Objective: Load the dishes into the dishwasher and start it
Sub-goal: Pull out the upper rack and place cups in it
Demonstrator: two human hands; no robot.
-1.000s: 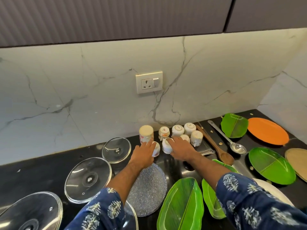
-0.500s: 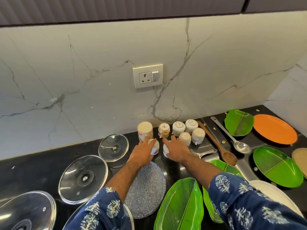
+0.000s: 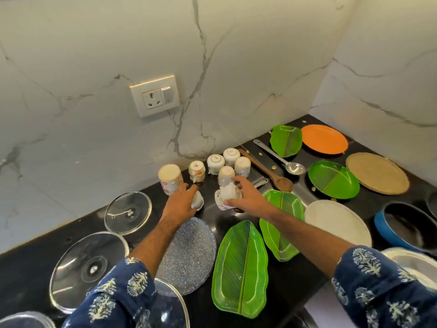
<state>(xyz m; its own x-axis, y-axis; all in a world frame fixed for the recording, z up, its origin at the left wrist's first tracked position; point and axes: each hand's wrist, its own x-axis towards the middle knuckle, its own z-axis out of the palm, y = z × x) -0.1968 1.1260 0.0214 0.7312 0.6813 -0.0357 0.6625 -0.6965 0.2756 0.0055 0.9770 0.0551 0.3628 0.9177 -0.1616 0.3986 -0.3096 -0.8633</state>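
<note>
Several small white cups stand upside down on the black counter near the wall, beside a taller flowered mug. My left hand grips one small white cup just in front of the mug. My right hand holds another white cup, tilted on its side, in front of the standing cups. The dishwasher is out of view.
Glass lids lie at left, a speckled grey plate between my arms. Green leaf plates, a green round plate, orange plate, tan plate, white plate, blue pan, steel ladle and wooden spoon fill the right.
Both hands have closed round a cup each and drawn them back from the group; the right cup now lies tilted in my fingers. The camera has tipped down and right.
</note>
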